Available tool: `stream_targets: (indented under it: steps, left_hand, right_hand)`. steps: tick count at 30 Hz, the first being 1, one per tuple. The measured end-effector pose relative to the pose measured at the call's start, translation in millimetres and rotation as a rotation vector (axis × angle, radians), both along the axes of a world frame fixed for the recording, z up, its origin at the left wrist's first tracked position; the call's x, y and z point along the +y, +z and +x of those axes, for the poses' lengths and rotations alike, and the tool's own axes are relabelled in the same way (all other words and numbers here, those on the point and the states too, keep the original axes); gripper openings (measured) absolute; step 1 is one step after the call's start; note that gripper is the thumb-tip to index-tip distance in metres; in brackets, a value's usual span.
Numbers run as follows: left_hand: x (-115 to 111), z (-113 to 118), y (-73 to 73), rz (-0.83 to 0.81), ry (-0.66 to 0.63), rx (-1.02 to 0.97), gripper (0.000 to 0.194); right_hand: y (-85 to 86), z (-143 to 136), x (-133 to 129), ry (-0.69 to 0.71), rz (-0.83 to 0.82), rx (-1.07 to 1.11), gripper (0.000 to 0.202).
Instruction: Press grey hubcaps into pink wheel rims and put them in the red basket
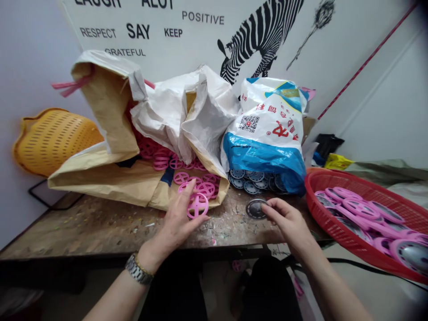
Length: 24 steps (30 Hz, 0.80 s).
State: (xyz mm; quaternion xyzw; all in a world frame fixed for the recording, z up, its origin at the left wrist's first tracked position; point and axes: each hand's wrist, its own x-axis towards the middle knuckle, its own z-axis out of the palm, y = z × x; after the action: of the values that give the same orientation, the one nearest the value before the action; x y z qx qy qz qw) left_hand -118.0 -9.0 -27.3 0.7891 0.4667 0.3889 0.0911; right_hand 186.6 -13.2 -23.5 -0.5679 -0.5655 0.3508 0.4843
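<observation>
My left hand (179, 216) is at the mouth of a paper-lined sack, its thumb and fingers around the edge of a pink spoked ring (197, 206). This ring is tipped up towards me, while more pink rings (205, 189) lie behind it in the sack. My right hand (287, 218) pinches a dark grey disc (257, 208) by its right edge, just over the worktable (230, 223). Behind that disc, similar grey discs (250, 185) spill from a white and blue plastic bag (264, 147).
A red basket (314, 191) at right holds pink pieces, some fitted with grey discs. The open white sack (157, 111) spreads over the table's left and middle. A yellow perforated basket (56, 140) leans at far left. Behind stands a wall with a zebra picture (254, 35).
</observation>
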Motion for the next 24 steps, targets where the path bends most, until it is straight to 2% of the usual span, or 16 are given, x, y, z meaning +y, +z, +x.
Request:
stream_targets:
  steps: [3, 7, 11, 15, 18, 21, 24]
  left_hand:
    - [-17, 17, 0.1, 0.016, -0.051, 0.015, 0.095]
    - [-33, 35, 0.0, 0.08, -0.152, 0.083, 0.096]
    - [-45, 50, 0.6, 0.151, -0.228, 0.131, 0.094]
    - [-53, 61, 0.2, 0.1, -0.287, 0.147, 0.098]
    - [-56, 65, -4.3, 0.056, -0.271, 0.09, 0.1]
    - [-55, 65, -10.0, -0.086, -0.19, -0.076, 0.091]
    - [-53, 65, -11.5, -0.486, -0.133, -0.35, 0.069]
  right_hand:
    - [4.9, -23, -22, 0.093, -0.134, 0.303, 0.042]
    - [11.0, -46, -44, 0.187, -0.249, 0.522, 0.04]
    - [10.4, -61, -52, 0.218, -0.227, 0.517, 0.044]
    - [2.6, -73, -53, 0.188, -0.134, 0.423, 0.044]
    - [-2.8, -75, -54, 0.147, -0.085, 0.4, 0.04]
    - [-5.6, -72, -54, 0.114, -0.071, 0.408, 0.037]
    - [-7.4, -68, -56, 0.07, -0.078, 0.44, 0.035]
